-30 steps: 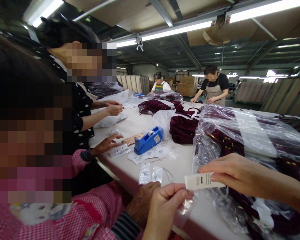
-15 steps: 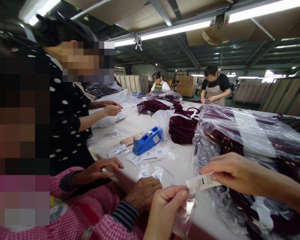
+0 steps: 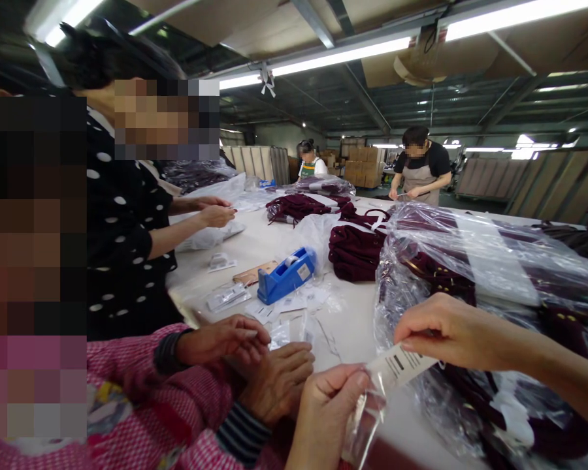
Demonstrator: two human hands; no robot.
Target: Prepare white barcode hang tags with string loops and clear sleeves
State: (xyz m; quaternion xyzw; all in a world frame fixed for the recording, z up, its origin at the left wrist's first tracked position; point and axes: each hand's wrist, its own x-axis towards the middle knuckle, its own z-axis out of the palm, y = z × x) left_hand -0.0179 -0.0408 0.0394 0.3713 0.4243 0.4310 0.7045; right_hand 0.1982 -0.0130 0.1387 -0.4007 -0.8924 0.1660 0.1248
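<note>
Head view, packing table.

Left hand: low centre, fingers curled nearly closed, thumb and forefinger pinching the mouth of a small clear bag. The bag hangs down from the pinch, over the near table edge.

Right hand: comes in from the right, fingers closed in a pinch on the upper end of a white tag with black print. The tag is tilted, its lower end at the bag mouth, touching or just inside; cannot tell which through the film.

Step in hand, as judged: feeding the tag into the bag.
- Keep the left pinch on one lip only, so the mouth gapes; pinching both layers would shut it.
- Lead with the tag's narrow end, in line with the bag's length, not across it.
- Slide along the inner film; a corner caught on the lip will buckle the paper.
- Hold the tag by its far end until most of it is in.

Surroundings: a big heap of bagged maroon garments lies just behind the right hand, its film close to the wrist; risk of snagging. A co-worker's two hands in pink sleeves rest on the table edge just left of the left hand, beside more small bags. Farther up the table: blue tape dispenser, loose tags, unbagged maroon garments. Other people work along both sides.
</note>
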